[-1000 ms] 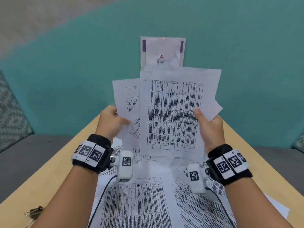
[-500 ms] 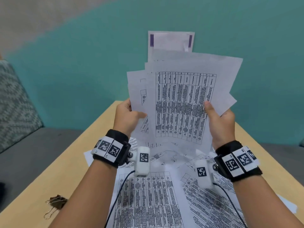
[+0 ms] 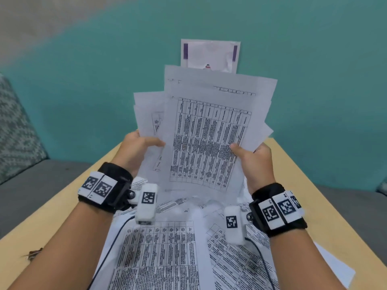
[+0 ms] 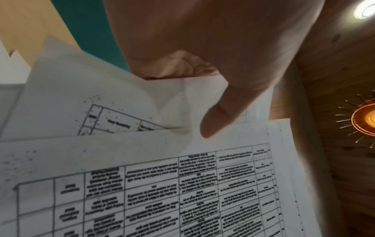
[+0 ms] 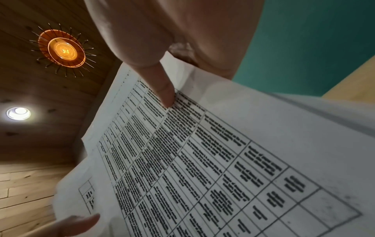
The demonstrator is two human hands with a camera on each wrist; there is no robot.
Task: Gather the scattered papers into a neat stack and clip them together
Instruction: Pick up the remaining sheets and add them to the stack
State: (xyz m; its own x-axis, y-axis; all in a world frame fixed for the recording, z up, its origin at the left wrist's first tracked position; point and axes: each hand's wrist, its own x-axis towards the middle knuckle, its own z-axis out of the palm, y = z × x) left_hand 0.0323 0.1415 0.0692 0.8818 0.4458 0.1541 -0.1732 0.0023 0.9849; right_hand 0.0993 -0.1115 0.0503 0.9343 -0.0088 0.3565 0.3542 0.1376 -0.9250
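left hand [image 3: 136,148], right hand [image 3: 254,162], gripping raised papers [image 3: 209,139]

A fanned bundle of papers [image 3: 207,139] stands upright above the table [image 3: 314,206]. The left hand [image 3: 134,149] grips its nine-o'clock edge, the right hand [image 3: 254,162] its three-o'clock edge. More printed sheets [image 3: 159,254] lie flat on the table below, toward six o'clock. A binder clip [image 3: 33,253] lies on the table at eight o'clock, apart from the sheets.
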